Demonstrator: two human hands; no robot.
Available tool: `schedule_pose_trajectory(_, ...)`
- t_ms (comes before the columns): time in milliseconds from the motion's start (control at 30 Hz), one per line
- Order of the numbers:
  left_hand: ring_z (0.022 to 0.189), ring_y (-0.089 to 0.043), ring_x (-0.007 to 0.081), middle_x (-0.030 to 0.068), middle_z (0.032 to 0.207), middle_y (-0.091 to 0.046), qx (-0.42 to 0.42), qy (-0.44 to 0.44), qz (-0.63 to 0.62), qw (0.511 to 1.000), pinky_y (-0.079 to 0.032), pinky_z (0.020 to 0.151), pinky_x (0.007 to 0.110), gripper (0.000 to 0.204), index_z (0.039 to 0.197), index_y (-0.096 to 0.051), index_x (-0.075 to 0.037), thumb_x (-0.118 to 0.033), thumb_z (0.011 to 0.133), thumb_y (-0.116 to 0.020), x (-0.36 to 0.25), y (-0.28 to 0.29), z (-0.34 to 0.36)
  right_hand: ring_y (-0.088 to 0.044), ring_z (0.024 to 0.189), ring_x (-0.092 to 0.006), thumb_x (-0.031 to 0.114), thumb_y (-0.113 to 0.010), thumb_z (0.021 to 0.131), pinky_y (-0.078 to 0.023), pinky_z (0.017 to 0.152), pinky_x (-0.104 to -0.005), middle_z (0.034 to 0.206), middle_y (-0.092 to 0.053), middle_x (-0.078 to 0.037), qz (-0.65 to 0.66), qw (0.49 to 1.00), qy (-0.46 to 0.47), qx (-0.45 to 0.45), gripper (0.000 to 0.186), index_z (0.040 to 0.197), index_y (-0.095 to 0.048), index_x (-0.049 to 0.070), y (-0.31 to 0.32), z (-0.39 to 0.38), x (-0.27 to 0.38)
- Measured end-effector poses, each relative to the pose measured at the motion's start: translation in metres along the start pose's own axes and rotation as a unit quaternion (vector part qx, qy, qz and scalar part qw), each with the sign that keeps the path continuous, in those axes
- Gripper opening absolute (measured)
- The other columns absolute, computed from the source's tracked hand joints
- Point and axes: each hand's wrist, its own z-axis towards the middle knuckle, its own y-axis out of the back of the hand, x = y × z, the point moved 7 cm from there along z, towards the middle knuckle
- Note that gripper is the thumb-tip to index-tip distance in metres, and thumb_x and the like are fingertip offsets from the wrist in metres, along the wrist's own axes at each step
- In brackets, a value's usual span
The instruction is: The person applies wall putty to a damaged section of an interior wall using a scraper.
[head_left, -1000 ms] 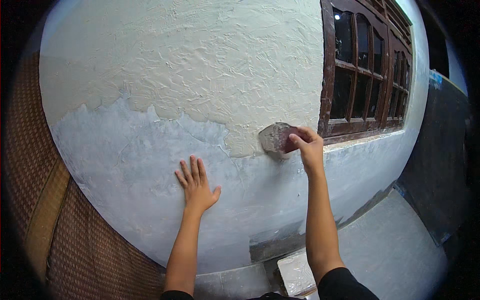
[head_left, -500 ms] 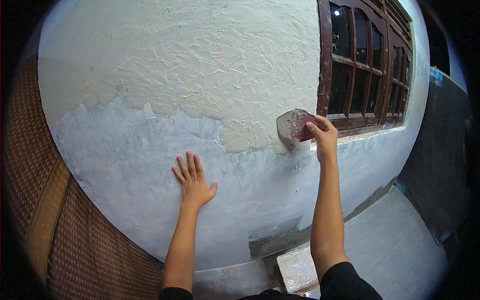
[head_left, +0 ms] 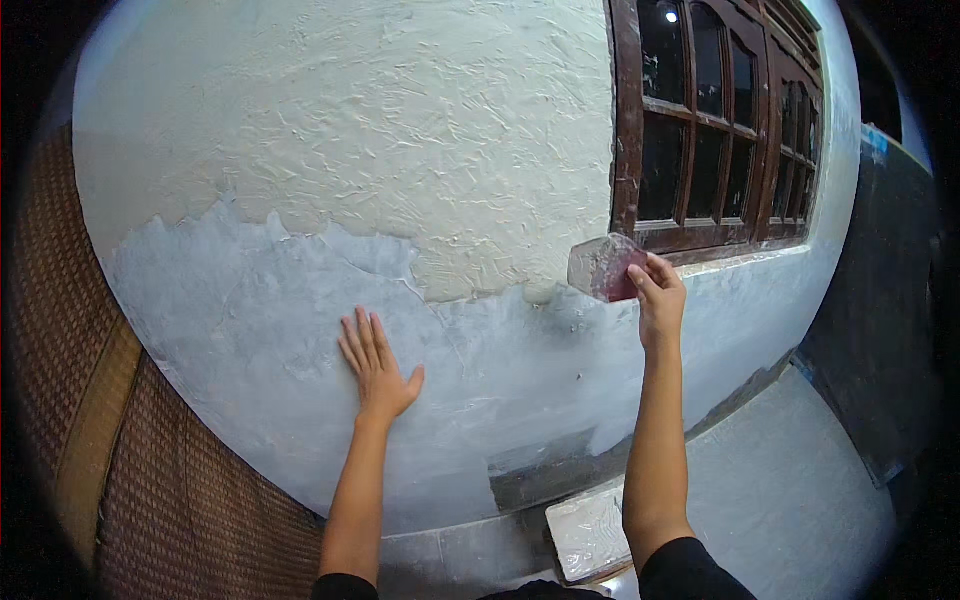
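Observation:
My right hand (head_left: 660, 300) pinches a flat dark-red putty spreader (head_left: 610, 268) smeared with pale filler, thumb on its face. The spreader is by the wall just under the window's lower left corner, where the coating's ragged edge ends; whether it touches the wall I cannot tell. Lower left, my left hand (head_left: 379, 375) lies flat on the bare bluish-grey part of the wall (head_left: 270, 340), fingers stretched upward and thumb out to the right. Above both hands spreads a rough cream coating (head_left: 400, 140) with raised ridges.
A brown wooden window (head_left: 700, 130) with several panes is set into the wall at upper right. Woven panelling (head_left: 170, 480) borders the left. Below, a pale putty-smeared block or lid (head_left: 588, 532) lies near the wall's foot, by the grey floor (head_left: 780, 480). A dark panel (head_left: 870, 300) stands far right.
The spreader has shifted slightly right and down, and its face shows less filler. My left hand stays flat on the wall. The view has turned a little, moving the window leftward.

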Motion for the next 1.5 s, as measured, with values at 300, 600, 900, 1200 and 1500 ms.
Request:
schedule_pose_trajectory(300,0.137,-0.016,0.0400,0.0179,0.148,-0.021,0.036,-0.097,-0.177,0.979,-0.015,0.109,0.056,0.090,0.144,-0.023,-0.010,-0.020,0.067,-0.068,-0.145,-0.055,-0.048,-0.058,0.074,-0.0085,-0.002,-0.067,0.079,-0.044,0.063,-0.0201,0.088,-0.065,-0.005,-0.048,0.988,-0.144,-0.024,0.025,0.103,-0.060,-0.002,0.079,-0.056,-0.039)
schedule_pose_trajectory(600,0.120,-0.043,0.0341,0.0163,0.133,-0.043,0.288,-0.104,-0.283,0.909,-0.036,0.097,0.044,0.065,0.134,-0.041,-0.005,-0.014,0.073,-0.061,-0.239,-0.155,-0.126,-0.050,0.062,-0.0030,0.000,-0.065,0.082,-0.039,0.054,-0.0178,0.079,-0.063,0.001,-0.038,0.952,-0.278,-0.121,0.019,0.100,-0.058,0.003,0.199,-0.125,-0.094)
schedule_pose_trajectory(900,0.116,-0.047,0.0360,0.0193,0.127,-0.049,0.442,-0.069,-0.320,0.835,-0.038,0.098,0.045,0.054,0.130,-0.044,-0.003,-0.012,0.078,-0.058,-0.224,-0.252,-0.158,-0.060,0.073,-0.0118,0.001,-0.064,0.082,-0.047,0.062,-0.0246,0.085,-0.065,-0.004,-0.111,0.895,-0.365,-0.231,0.020,0.101,-0.058,0.001,0.257,-0.145,-0.180)
schedule_pose_trajectory(1200,0.122,-0.042,0.0374,0.0229,0.133,-0.042,0.463,-0.006,-0.357,0.811,-0.034,0.102,0.044,0.064,0.137,-0.033,0.002,-0.013,0.080,-0.058,-0.222,-0.343,-0.170,-0.060,0.069,-0.0113,-0.002,-0.063,0.081,-0.048,0.061,-0.0241,0.082,-0.066,-0.006,-0.201,0.850,-0.405,-0.270,0.014,0.095,-0.058,0.001,0.307,-0.152,-0.252)
schedule_pose_trajectory(1500,0.124,-0.041,0.0346,0.0214,0.133,-0.044,0.529,0.040,-0.347,0.774,-0.034,0.102,0.043,0.062,0.136,-0.035,0.002,-0.014,0.080,-0.058,-0.212,-0.420,-0.215,-0.052,0.070,-0.0072,-0.002,-0.063,0.082,-0.041,0.065,-0.0217,0.075,-0.059,0.001,-0.389,0.766,-0.397,-0.324,0.012,0.091,-0.057,0.004,0.378,-0.211,-0.307)
